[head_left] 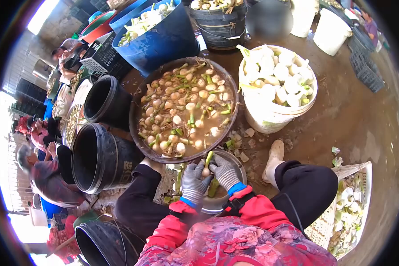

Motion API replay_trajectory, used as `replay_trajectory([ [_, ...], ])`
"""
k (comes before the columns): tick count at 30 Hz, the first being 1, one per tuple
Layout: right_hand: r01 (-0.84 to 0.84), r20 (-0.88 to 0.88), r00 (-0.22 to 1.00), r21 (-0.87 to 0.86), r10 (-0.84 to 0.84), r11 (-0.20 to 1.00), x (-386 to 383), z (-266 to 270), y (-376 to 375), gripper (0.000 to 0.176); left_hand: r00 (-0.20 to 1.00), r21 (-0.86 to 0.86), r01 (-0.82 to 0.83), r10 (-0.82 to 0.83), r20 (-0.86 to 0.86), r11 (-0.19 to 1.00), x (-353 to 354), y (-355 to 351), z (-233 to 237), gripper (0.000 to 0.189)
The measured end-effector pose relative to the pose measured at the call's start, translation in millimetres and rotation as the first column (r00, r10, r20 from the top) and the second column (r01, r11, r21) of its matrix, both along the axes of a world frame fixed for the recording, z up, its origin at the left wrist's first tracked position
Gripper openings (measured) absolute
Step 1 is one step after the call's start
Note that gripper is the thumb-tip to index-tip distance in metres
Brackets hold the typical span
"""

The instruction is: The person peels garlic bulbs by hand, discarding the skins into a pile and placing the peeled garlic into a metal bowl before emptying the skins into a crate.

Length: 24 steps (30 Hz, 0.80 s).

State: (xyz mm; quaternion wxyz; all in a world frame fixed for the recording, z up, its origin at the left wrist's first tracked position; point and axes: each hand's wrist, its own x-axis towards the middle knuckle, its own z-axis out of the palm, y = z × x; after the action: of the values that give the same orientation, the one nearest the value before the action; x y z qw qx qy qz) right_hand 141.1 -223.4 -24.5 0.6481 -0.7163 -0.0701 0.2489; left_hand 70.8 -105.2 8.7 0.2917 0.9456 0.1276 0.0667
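Both of my hands wear grey striped gloves and meet over a metal basin (240, 170) between my knees. A small pale bulb with a green stem (207, 165) is pinched between them. My left hand (195, 182) has its fingers closed on the bulb from the left. From the right, my right hand (224, 172) closes on it near the stem. Just beyond my hands stands a wide dark tub (134, 128) of muddy water with many bulbs afloat. To its right is a white bucket (266, 117) heaped with peeled white bulbs.
Black buckets (103, 162) stand at the left, and a blue tub (164, 48) of bulbs behind. A white crate (369, 195) of peelings is at the right. Several people (53, 177) sit along the far left. Peelings lie on the wet floor.
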Motion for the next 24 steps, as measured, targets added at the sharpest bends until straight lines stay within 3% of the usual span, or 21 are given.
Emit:
replay_trajectory([
  [1,-0.047,-0.068,0.997,0.021,0.048,0.999,0,11,-2,0.040,1.000,0.001,-0.007,0.007,0.005,1.000,-3,2,-1,0.054],
  [2,-0.041,0.015,0.999,-0.009,0.041,0.999,-2,16,-2,0.039,1.000,-0.001,-0.008,0.008,0.016,1.000,-5,3,-2,0.055],
  [5,-0.040,0.048,0.998,-0.061,0.043,0.997,-8,0,2,0.040,1.000,0.007,0.020,-0.020,0.011,1.000,-10,4,-1,0.054],
  [7,-0.042,0.109,0.993,-0.061,0.048,0.997,-9,15,-2,0.039,1.000,-0.370,-0.002,0.008,0.015,0.929,-12,5,-3,0.055],
  [8,-0.045,0.166,0.985,-0.060,0.054,0.997,-9,23,-4,0.039,0.997,-0.854,-0.081,0.050,-0.064,0.513,-13,10,-3,0.054],
  [9,-0.049,0.169,0.984,-0.061,0.058,0.997,-8,28,-5,0.039,0.988,-0.983,-0.146,0.034,-0.151,-0.113,-12,12,10,0.053],
  [10,-0.080,0.145,0.986,0.012,0.078,0.997,-7,31,-5,0.040,0.988,-0.948,-0.125,0.056,-0.147,-0.292,-14,12,14,0.056],
  [11,-0.109,0.121,0.988,0.087,0.099,0.990,-7,33,-6,0.040,0.987,-0.949,-0.123,0.059,-0.146,-0.292,-17,11,11,0.056],
  [13,-0.124,0.134,0.985,0.106,0.110,0.987,-7,38,-4,0.038,0.967,-0.867,-0.105,0.152,-0.203,-0.487,-21,7,11,0.055],
  [15,0.011,-0.298,0.949,0.369,0.107,0.929,-10,46,-6,0.037,0.959,-0.892,-0.145,0.163,-0.234,-0.429,-21,10,7,0.056],
  [17,0.001,-0.329,0.935,0.380,0.134,0.925,-11,27,-3,0.034,0.996,-0.966,-0.077,-0.070,-0.061,-0.246,-20,22,-7,0.061],
  [18,0.024,-0.374,0.921,0.329,0.107,0.944,-11,22,-2,0.032,0.984,-0.975,-0.148,-0.125,-0.128,-0.167,-16,27,-2,0.076],
  [19,0.044,-0.417,0.906,0.277,0.079,0.960,-12,17,0,0.030,0.984,-0.975,-0.150,-0.125,-0.130,-0.167,-16,25,-8,0.076],
  [20,0.096,-0.386,0.922,0.270,0.016,0.958,-13,13,3,0.025,0.999,-0.853,0.043,-0.026,0.035,0.519,-16,22,-17,0.081],
  [21,0.093,-0.388,0.921,0.271,0.021,0.958,-14,13,2,0.025,0.974,-0.279,0.121,-0.059,0.220,0.953,-14,18,-13,0.087],
  [22,0.061,-0.337,0.942,0.196,0.009,0.979,-15,13,1,0.025,0.969,0.033,0.161,-0.164,0.186,0.986,-17,15,9,0.092],
  [24,0.042,-0.157,0.987,0.125,-0.022,0.991,-17,15,0,0.026,0.968,-0.107,0.179,-0.156,0.198,0.978,-19,20,-9,0.080],
])
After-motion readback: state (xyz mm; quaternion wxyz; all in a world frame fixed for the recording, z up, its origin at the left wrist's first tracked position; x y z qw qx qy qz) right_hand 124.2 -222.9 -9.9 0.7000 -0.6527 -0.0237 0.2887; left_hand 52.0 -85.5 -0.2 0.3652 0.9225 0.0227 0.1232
